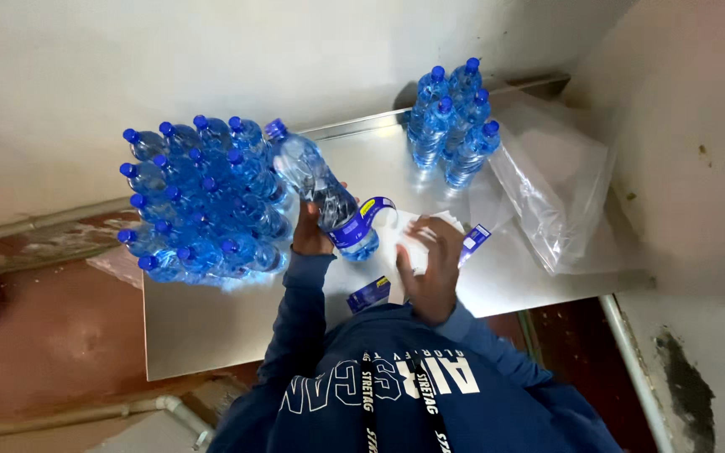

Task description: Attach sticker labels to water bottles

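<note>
Across the grey metal tabletop (pixel 211 327), a big cluster of blue-capped clear plastic bottles (pixel 199 197) far left, smaller cluster (pixel 455 126) at the back beside crumpled clear plastic wrap (pixel 555 184). Left hand (pixel 310 235) grasping one clear blue-capped bottle (pixel 320 189), tilted, blue label band (pixel 371 214) peeling loose — best gripped low and steady. Right hand (pixel 431 268) pressing flat, unclenched, onto white label sheets (pixel 413 239).

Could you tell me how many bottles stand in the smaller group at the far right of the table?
6 in the small cluster by the wall, left of the clear plastic wrap: caps show in three rows of two. More may be hidden behind them.
</note>
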